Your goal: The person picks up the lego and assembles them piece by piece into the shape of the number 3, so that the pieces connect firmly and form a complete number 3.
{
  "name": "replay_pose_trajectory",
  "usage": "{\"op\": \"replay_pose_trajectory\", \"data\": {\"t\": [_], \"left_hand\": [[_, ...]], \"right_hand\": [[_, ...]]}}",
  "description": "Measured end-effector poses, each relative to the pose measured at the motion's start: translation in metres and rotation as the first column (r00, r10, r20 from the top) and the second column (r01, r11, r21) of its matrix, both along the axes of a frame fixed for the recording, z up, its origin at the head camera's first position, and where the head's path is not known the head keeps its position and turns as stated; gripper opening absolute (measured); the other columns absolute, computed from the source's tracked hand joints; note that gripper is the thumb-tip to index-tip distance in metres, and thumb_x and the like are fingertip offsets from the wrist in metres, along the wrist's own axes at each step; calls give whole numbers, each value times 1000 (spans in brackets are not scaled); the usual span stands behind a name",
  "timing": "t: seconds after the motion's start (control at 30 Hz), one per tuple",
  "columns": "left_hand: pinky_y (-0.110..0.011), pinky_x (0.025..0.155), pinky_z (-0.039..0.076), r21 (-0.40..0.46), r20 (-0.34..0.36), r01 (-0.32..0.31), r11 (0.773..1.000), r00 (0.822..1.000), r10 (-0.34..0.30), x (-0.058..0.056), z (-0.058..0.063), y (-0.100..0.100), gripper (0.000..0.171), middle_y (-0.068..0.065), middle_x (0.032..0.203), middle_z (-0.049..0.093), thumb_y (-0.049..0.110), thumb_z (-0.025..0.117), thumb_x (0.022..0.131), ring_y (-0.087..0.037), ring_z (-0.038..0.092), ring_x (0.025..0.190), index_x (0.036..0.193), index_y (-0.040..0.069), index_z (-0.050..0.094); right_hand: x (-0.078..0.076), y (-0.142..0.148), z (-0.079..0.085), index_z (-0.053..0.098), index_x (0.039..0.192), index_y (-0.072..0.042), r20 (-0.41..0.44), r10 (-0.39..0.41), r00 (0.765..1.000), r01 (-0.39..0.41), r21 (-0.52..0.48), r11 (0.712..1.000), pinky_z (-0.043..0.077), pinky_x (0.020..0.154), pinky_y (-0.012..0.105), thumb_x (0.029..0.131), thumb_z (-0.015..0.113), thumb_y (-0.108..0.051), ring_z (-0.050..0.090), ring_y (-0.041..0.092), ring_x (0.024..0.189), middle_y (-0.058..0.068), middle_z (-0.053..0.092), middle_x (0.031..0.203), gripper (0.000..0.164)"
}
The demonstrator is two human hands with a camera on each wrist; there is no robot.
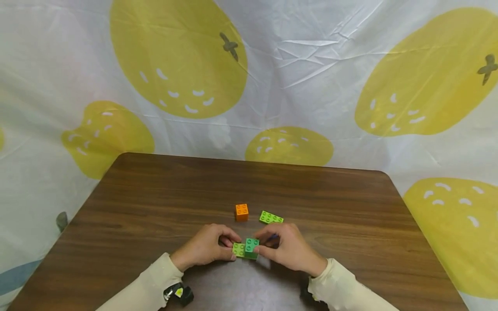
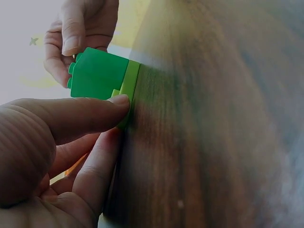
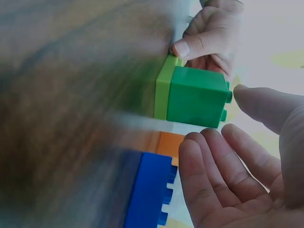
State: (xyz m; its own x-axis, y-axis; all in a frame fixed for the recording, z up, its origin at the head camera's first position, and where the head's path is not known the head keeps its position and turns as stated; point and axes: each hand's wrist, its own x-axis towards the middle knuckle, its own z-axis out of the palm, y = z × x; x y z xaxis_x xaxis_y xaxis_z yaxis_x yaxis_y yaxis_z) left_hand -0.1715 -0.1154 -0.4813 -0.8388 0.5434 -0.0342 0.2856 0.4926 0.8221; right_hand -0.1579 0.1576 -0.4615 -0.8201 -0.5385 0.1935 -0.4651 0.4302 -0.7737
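A dark green square brick (image 1: 252, 245) is seated on the right end of a thin lime green brick (image 1: 238, 250), which lies flat on the wooden table. My left hand (image 1: 206, 246) pinches the lime brick's left end between thumb and fingers. Beside the green brick is my right hand (image 1: 289, 248). In the right wrist view, its thumb and fingers are spread around the studded top of the green brick (image 3: 197, 97), with a small gap showing. A blue brick (image 3: 148, 192) lies near the right fingers, mostly hidden by that hand in the head view.
An orange square brick (image 1: 241, 213) stands just beyond the hands. To its right lies another thin lime green brick (image 1: 271, 217). The brown table (image 1: 175, 185) reaches back to a white curtain (image 1: 303, 65) printed with yellow fruit.
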Motion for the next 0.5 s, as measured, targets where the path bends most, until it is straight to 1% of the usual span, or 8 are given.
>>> {"op": "replay_pose_trajectory", "data": {"t": [0.13, 0.3, 0.37, 0.5], "left_hand": [[-20, 77, 55, -4, -4, 0, 1000, 1000, 0, 0, 1, 1, 34, 6, 95, 77, 15, 92, 78, -3, 66, 86, 110, 13, 81], [-22, 78, 56, -16, 15, -2, 1000, 1000, 2, 0, 2, 1, 35, 5, 96, 77, 17, 92, 78, -5, 67, 87, 111, 13, 81], [-22, 78, 56, -24, 25, -6, 1000, 1000, 7, 0, 2, 1, 34, 5, 96, 76, 17, 92, 79, -6, 67, 87, 111, 13, 81], [-23, 78, 56, -31, 29, -14, 999, 999, 15, -1, 1, 1, 34, 7, 96, 76, 17, 91, 79, -7, 67, 88, 111, 15, 80]], "right_hand": [[-1, 4, 4, 79, 111, -8, -43, -15, 999, 15, 9, 1000, 65, 75, 33, 88, 87, -21, 74, 8, 87, 4, 80, 102, 28], [-2, 9, 5, 79, 113, -8, -42, -20, 999, 20, 9, 1000, 65, 77, 33, 90, 86, -21, 75, 12, 89, 7, 80, 105, 27], [-1, 10, 5, 80, 113, -8, -42, -26, 999, 26, 2, 1000, 65, 77, 33, 90, 86, -20, 75, 12, 89, 7, 80, 104, 26], [-1, 13, 5, 80, 111, -9, -37, -46, 998, 45, -4, 999, 65, 76, 36, 89, 87, -18, 74, 11, 88, 6, 80, 102, 26]]}}
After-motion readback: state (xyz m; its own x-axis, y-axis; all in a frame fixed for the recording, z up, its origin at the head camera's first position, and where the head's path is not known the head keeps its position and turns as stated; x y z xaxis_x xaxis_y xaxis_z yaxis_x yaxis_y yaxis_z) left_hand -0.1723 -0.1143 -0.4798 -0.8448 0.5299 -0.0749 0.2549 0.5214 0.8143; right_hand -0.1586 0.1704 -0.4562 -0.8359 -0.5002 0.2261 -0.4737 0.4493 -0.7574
